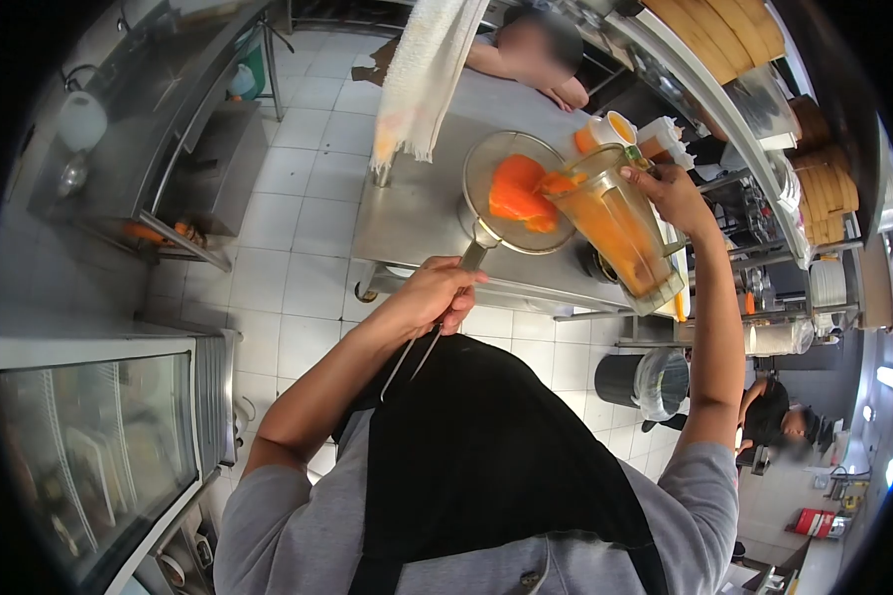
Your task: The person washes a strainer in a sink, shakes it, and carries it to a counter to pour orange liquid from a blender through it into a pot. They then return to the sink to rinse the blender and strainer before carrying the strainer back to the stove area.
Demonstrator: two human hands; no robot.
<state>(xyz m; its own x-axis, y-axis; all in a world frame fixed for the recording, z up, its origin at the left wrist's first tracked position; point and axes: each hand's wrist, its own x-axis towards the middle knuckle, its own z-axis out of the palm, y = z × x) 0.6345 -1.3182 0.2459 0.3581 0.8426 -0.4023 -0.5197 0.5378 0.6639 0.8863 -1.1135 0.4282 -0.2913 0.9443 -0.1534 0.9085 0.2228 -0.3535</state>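
Observation:
My left hand [437, 295] is closed around the handle of a round mesh strainer [478, 164], which is level over the steel table. Two thin metal rods [412, 367] stick out below this hand. My right hand [675, 198] grips a clear blender jar [615, 233] near its mouth. The jar is tilted with its mouth toward the strainer, and its inside is coated orange. Thick orange sauce [519, 193] lies in the mesh, and some runs at the jar's lip. Whatever is under the strainer is hidden.
Tubs of orange sauce [605, 131] stand behind the jar on the steel table [407, 218]. A white towel [417, 89] hangs at the table's left. Another person's arm [501, 62] rests on the far edge. Shelves run along the right; a bin [620, 379] stands below.

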